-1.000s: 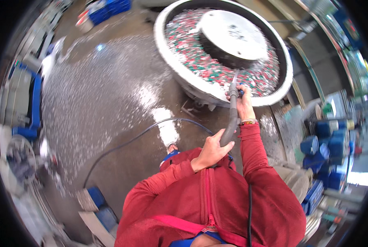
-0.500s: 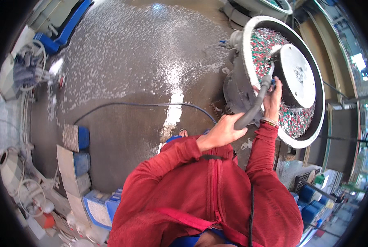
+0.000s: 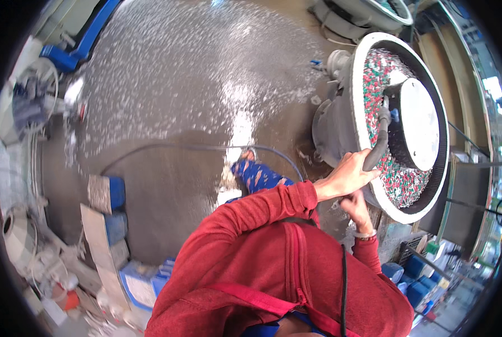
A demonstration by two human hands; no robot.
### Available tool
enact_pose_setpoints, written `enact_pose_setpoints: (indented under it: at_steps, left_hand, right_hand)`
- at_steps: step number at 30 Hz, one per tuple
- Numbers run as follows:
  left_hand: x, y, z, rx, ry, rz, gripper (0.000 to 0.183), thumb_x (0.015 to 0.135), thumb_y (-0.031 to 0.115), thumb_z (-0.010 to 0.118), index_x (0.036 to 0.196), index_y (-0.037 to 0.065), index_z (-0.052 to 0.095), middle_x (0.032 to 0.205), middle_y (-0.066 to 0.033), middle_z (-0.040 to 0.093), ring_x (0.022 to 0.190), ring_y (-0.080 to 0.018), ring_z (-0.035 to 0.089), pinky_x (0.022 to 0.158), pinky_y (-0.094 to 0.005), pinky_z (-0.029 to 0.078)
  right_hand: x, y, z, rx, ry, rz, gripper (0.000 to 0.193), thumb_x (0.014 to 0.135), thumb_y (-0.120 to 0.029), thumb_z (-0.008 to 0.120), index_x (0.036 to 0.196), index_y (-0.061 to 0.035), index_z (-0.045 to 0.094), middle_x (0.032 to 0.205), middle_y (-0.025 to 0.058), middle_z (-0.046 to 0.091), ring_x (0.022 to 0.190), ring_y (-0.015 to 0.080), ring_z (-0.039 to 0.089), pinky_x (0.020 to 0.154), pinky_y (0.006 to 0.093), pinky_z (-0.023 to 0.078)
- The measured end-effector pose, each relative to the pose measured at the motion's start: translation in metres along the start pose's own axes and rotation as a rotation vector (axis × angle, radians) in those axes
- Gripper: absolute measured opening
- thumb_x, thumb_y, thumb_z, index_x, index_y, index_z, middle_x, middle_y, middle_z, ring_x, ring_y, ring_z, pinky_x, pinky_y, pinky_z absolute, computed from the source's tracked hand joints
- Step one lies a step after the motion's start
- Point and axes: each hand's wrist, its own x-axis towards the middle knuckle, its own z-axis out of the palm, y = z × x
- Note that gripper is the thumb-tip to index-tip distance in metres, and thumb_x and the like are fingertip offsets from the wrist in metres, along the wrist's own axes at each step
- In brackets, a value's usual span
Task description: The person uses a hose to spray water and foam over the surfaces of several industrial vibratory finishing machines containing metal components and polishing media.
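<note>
A round tub with a thick white rim point(image 3: 359, 84) stands at the right, with small red, green and white pieces point(image 3: 397, 182) lying in it around a dark centre drum with a white lid point(image 3: 422, 123). My left hand point(image 3: 349, 175) is closed around a grey hose point(image 3: 379, 149) over the tub's near left rim. The hose's nozzle end, beside a blue valve part, points into the pieces next to the drum. My right hand point(image 3: 356, 209) is off the hose's front part, below my left hand and outside the tub. Its fingers are curled; what they hold, if anything, is hidden.
A thin dark hose point(image 3: 206, 147) crosses the wet, foamy floor point(image 3: 167, 78). Another tub point(image 3: 369, 14) stands at the far right. Blue containers point(image 3: 116, 224) line the left, and more blue jugs point(image 3: 416, 275) sit at the lower right. My patterned trouser leg point(image 3: 256, 175) shows ahead.
My right hand has let go near the nozzle and drawn back toward my body. My left hand and the hose have moved right. The tub sits lower and farther right in view.
</note>
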Motion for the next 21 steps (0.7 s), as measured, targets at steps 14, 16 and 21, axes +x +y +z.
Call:
enact_pose_setpoints:
  at_steps: [14,16,21]
  left_hand:
    - [0.150,0.031,-0.031,0.355,-0.414,0.123,0.046,0.084,0.039,0.054,0.104,-0.002,0.046,0.084,-0.0146,0.052,0.080,-0.0273,0.052,0.074,-0.0372,0.040]
    - [0.156,0.020,-0.051,0.454,-0.434,0.271,0.041,0.088,0.035,0.046,0.107,-0.002,0.050,0.086,-0.0140,0.053,0.084,-0.0285,0.052,0.079,-0.0369,0.040]
    - [0.177,-0.038,-0.148,0.101,-0.443,-0.362,0.036,0.092,0.033,0.042,0.109,0.004,0.055,0.083,-0.0011,0.055,0.075,-0.0086,0.050,0.068,-0.0229,0.043]
  right_hand:
    - [0.112,-0.078,0.006,0.574,0.847,-0.423,0.031,0.087,-0.007,0.049,0.115,-0.0012,0.036,0.064,0.0017,0.049,0.046,0.0065,0.044,0.039,0.0199,0.034]
    - [0.123,-0.099,0.001,0.598,0.955,-0.390,0.020,0.087,-0.005,0.049,0.105,-0.0023,0.042,0.058,-0.0006,0.044,0.043,0.0058,0.040,0.038,0.0199,0.033]
    - [0.148,-0.106,-0.001,0.733,1.020,-0.376,0.010,0.087,-0.001,0.047,0.096,-0.0029,0.044,0.059,0.0004,0.040,0.042,0.0062,0.036,0.038,0.0203,0.031]
